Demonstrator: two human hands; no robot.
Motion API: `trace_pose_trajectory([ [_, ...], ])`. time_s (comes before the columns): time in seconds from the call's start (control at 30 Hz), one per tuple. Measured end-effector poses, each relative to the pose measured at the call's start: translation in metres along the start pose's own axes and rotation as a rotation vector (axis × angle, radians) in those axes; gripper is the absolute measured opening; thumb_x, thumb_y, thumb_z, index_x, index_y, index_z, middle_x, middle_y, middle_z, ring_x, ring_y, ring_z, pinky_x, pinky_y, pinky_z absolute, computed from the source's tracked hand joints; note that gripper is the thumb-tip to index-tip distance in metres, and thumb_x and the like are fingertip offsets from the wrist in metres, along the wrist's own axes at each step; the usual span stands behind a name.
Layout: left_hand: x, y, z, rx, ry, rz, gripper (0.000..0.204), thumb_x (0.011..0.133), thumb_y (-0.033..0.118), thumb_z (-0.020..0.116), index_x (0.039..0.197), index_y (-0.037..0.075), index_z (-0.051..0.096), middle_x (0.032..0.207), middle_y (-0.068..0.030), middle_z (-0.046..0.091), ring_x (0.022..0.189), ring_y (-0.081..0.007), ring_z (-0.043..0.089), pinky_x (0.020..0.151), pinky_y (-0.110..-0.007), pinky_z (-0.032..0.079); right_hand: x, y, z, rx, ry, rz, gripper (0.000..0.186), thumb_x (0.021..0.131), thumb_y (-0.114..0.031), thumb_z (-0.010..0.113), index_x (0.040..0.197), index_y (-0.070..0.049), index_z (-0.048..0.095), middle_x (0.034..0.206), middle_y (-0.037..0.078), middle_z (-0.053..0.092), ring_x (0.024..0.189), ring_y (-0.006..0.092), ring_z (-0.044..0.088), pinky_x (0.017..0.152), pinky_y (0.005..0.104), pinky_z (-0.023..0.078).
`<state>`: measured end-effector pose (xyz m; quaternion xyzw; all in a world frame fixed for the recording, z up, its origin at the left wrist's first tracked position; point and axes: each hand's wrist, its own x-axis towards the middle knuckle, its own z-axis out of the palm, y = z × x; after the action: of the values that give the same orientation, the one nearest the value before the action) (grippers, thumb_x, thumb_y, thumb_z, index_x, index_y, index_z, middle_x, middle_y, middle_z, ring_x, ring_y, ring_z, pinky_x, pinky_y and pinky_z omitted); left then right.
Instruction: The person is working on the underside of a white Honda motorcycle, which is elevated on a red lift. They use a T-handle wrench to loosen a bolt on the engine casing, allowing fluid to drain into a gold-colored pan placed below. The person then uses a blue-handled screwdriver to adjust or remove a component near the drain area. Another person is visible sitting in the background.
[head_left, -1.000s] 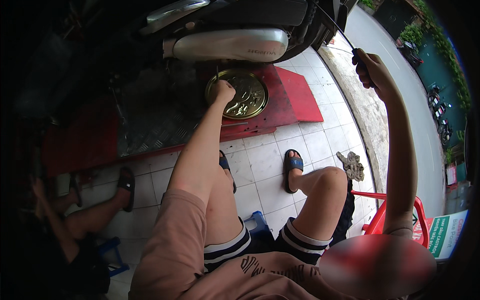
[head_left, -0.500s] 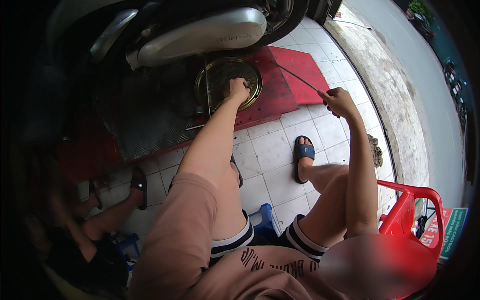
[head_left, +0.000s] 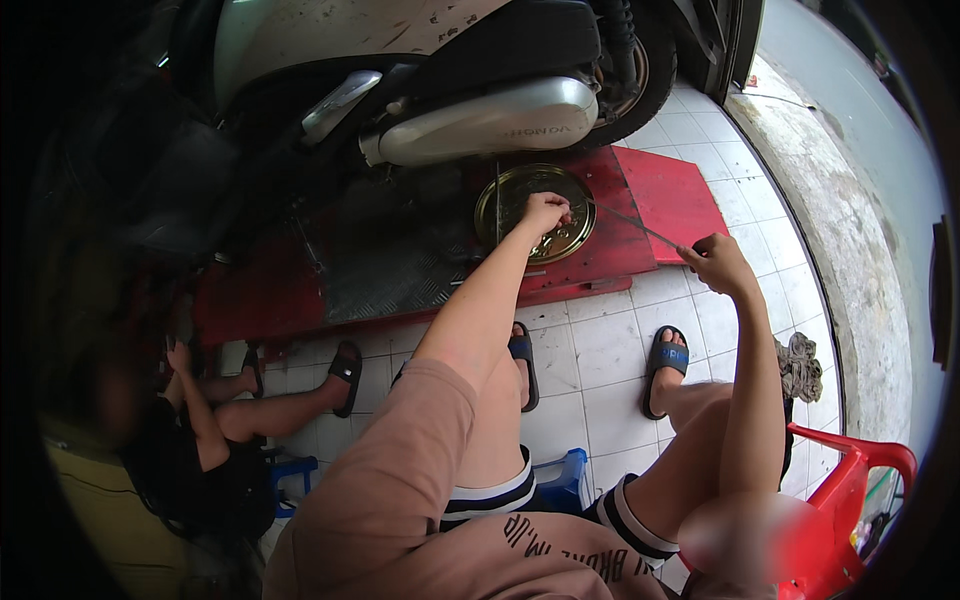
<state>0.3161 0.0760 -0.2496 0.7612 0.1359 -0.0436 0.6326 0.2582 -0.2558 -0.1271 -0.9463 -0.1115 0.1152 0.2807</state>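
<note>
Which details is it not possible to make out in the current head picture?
All in the head view:
- Left hand: whether its fingertips hold something; the hand itself covers them.
- Thin metal rod: its near end, covered by the right hand.
- Bright bits in the round gold tray: parts or reflections, too small.
- Scooter: its top, cut off by the upper edge.

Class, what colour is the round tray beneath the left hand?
Round tray: shiny gold, best in head view.
</note>
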Motion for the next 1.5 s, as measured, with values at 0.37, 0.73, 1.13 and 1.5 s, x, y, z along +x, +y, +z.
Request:
trace_pose_trajectory([
  [0.37,-0.073,0.036,-0.085,-0.226,-0.078,0.028,0.016,0.089,0.006,0.062,0.104,0.003,0.060,0.090,-0.0057,0.066,0.079,-0.0130,0.063,0.068,-0.024,0.051,-0.009,-0.051,0.014,0.014,0.015,-0.249,0.044,0.086,-0.034,0.064,0.069,0.006,0.062,0.052,0.017,0.051,0.047,0.0255,0.048,0.052,0.0394,0.041],
  [0.73,-0.102,0.056,-0.118,-0.248,-0.256,0.186,0.016,0.092,0.005,0.058,0.107,0.001,0.062,0.095,-0.0065,0.065,0.083,-0.0127,0.063,0.078,-0.024,0.053,-0.021,-0.084,0.019,0.047,0.011,-0.349,0.044,0.089,-0.031,0.062,0.069,0.007,0.058,0.050,0.013,0.042,0.047,0.0228,0.034,0.048,0.0382,0.034],
  [1.13,-0.092,0.060,-0.125,-0.370,-0.249,0.229,0.018,0.089,0.004,0.063,0.106,0.002,0.062,0.097,-0.0053,0.066,0.087,-0.0120,0.063,0.082,-0.024,0.053,-0.019,-0.075,0.014,0.053,0.038,-0.366,0.047,0.089,-0.033,0.062,0.065,0.007,0.054,0.050,0.013,0.039,0.047,0.0224,0.032,0.048,0.0392,0.031],
  [1.5,-0.089,0.062,-0.119,-0.340,-0.217,0.245,0.016,0.089,0.004,0.062,0.105,0.001,0.064,0.094,-0.0042,0.065,0.084,-0.0107,0.062,0.079,-0.024,0.052,-0.024,-0.073,0.009,0.057,0.068,-0.348,0.047,0.089,-0.033,0.062,0.065,0.006,0.055,0.049,0.013,0.040,0.047,0.0234,0.034,0.048,0.0397,0.032],
])
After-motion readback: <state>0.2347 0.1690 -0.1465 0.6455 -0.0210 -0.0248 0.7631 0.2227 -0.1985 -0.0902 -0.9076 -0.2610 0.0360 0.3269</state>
